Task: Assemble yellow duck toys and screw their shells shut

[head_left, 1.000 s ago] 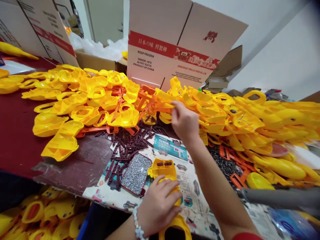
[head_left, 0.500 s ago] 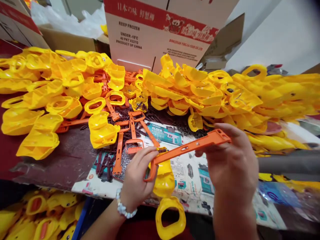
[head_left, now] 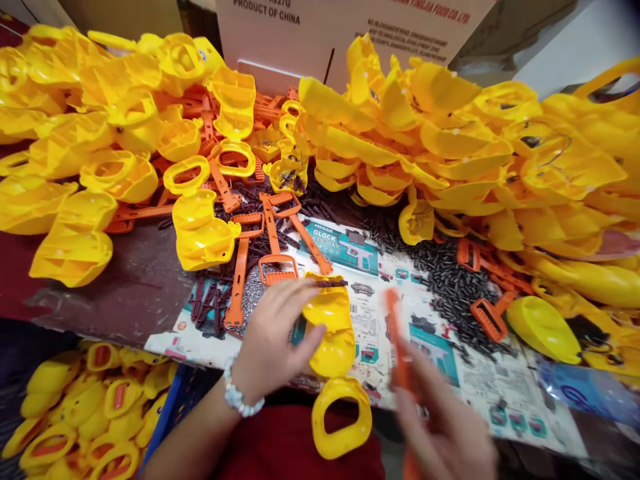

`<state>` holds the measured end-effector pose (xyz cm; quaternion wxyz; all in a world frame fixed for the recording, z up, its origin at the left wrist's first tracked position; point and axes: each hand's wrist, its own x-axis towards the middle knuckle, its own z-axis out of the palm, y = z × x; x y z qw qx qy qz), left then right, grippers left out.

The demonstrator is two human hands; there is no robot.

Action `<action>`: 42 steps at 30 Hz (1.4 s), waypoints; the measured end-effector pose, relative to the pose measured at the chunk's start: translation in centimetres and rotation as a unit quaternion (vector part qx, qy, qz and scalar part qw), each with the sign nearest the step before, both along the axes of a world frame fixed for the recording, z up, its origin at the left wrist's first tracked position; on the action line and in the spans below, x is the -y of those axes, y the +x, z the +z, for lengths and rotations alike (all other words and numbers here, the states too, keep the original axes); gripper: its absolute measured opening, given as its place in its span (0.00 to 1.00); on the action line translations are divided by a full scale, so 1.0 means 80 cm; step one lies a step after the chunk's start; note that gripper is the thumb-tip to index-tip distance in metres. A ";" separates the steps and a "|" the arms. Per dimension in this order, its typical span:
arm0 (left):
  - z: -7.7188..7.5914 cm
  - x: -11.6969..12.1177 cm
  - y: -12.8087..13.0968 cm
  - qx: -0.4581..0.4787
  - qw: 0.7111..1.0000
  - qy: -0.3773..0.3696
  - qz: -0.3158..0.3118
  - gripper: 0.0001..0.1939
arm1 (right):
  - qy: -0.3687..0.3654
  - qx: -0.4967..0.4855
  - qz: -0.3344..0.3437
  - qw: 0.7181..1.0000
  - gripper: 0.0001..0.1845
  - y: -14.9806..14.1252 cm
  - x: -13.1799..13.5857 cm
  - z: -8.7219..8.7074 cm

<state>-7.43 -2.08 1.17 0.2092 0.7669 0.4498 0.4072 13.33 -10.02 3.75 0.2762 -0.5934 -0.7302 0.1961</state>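
A yellow plastic duck-shaped half shell [head_left: 330,340] with a ring handle [head_left: 341,419] lies in front of me, its ring overhanging the table edge. Across its top end is a dark brown plastic strip [head_left: 333,283]. My left hand [head_left: 277,333] is at the shell's left side, fingers stretched toward the strip and thumb apart; whether its fingertips touch the strip is hard to tell. To the right, my right hand [head_left: 445,413], smeared by motion, is closed around an orange plastic handle piece [head_left: 397,333] that stands nearly upright.
Yellow half shells [head_left: 100,127] are heaped at left, more [head_left: 400,153] at right. Orange handle pieces [head_left: 240,273], brown strips, silver screws [head_left: 255,293] and small black parts [head_left: 450,287] lie between. A blue-edged bin of ducks [head_left: 90,407] stands below left; a carton [head_left: 300,40] stands behind.
My left hand has let go of the orange handle piece. My right hand has lowered it and turned it from nearly level to upright, away from the shell. The view has tilted downward.
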 end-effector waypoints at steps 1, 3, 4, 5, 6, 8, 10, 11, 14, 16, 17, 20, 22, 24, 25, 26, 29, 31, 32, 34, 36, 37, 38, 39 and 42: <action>-0.004 -0.007 -0.001 -0.025 0.999 -0.005 0.031 0.18 | -0.001 0.003 0.037 0.999 0.26 -0.003 -0.004 -0.003; -0.013 -0.016 0.005 -0.067 0.997 -0.010 0.039 0.21 | -0.009 0.007 0.085 0.996 0.24 -0.016 -0.013 -0.012; -0.017 -0.018 0.010 -0.078 0.996 -0.012 0.032 0.22 | -0.014 0.011 0.091 0.996 0.23 -0.022 -0.018 -0.016; -0.020 -0.019 0.015 -0.085 0.996 -0.017 0.025 0.23 | -0.019 0.019 0.088 0.996 0.23 -0.028 -0.023 -0.019; -0.023 -0.019 0.020 -0.091 0.995 -0.024 0.023 0.24 | -0.023 0.029 0.084 0.996 0.22 -0.032 -0.026 -0.022; -0.026 -0.017 0.025 -0.097 0.994 -0.040 0.026 0.25 | -0.024 0.043 0.085 0.995 0.23 -0.035 -0.032 -0.024; -0.027 -0.017 0.026 -0.098 0.994 -0.046 0.027 0.26 | -0.019 0.046 0.087 0.995 0.23 -0.035 -0.036 -0.024; -0.027 -0.017 0.026 -0.098 0.994 -0.047 0.028 0.26 | -0.017 0.045 0.088 0.995 0.23 -0.035 -0.037 -0.024; -0.027 -0.017 0.023 -0.091 0.994 -0.051 0.030 0.26 | -0.023 0.033 0.091 0.995 0.24 -0.033 -0.040 -0.027; -0.028 -0.018 0.023 -0.083 0.995 -0.051 0.027 0.26 | -0.042 0.018 0.089 0.995 0.23 -0.032 -0.040 -0.032; -0.028 -0.018 0.023 -0.080 0.995 -0.050 0.023 0.27 | -0.056 0.010 0.087 0.995 0.23 -0.032 -0.040 -0.034; -0.028 -0.017 0.024 -0.079 0.996 -0.039 0.015 0.27 | -0.114 -0.046 0.072 0.990 0.23 -0.028 -0.040 -0.037; -0.028 -0.017 0.024 -0.085 0.995 -0.045 0.017 0.27 | -0.173 -0.141 0.055 0.973 0.22 -0.024 -0.042 -0.034; -0.027 -0.017 0.024 -0.089 0.994 -0.054 0.021 0.27 | -0.244 -0.264 0.035 0.932 0.22 -0.022 -0.043 -0.030; -0.027 -0.017 0.024 -0.090 0.994 -0.056 0.019 0.28 | -0.271 -0.316 0.024 0.909 0.23 -0.022 -0.043 -0.027; -0.027 -0.017 0.024 -0.091 0.994 -0.055 0.015 0.28 | -0.287 -0.349 0.013 0.892 0.25 -0.024 -0.043 -0.026; -0.027 -0.018 0.023 -0.090 0.995 -0.040 0.004 0.28 | -0.249 -0.302 0.002 0.920 0.24 -0.034 -0.040 -0.027; -0.027 -0.018 0.023 -0.091 0.995 -0.035 -0.001 0.27 | -0.165 -0.159 0.015 0.973 0.23 -0.044 -0.037 -0.032; -0.027 -0.018 0.024 -0.091 0.995 -0.034 -0.004 0.27 | -0.115 -0.070 0.022 0.991 0.23 -0.049 -0.035 -0.034; -0.026 -0.019 0.024 -0.090 0.995 -0.033 -0.009 0.26 | -0.024 0.092 0.024 0.995 0.24 -0.058 -0.033 -0.039; -0.025 -0.020 0.024 -0.088 0.996 -0.032 -0.006 0.25 | 0.019 0.168 0.028 0.985 0.24 -0.062 -0.032 -0.040; -0.024 -0.020 0.025 -0.088 0.996 -0.034 -0.004 0.24 | 0.026 0.171 0.031 0.984 0.23 -0.063 -0.032 -0.038; -0.022 -0.021 0.025 -0.090 0.995 -0.038 -0.001 0.22 | 0.034 0.157 0.034 0.986 0.22 -0.062 -0.031 -0.036; -0.021 -0.021 0.025 -0.095 0.994 -0.044 0.001 0.22 | 0.045 0.137 0.032 0.989 0.20 -0.062 -0.029 -0.034; -0.018 -0.021 0.027 -0.123 0.991 -0.060 0.002 0.24 | 0.072 0.093 0.007 0.993 0.14 -0.058 -0.020 -0.029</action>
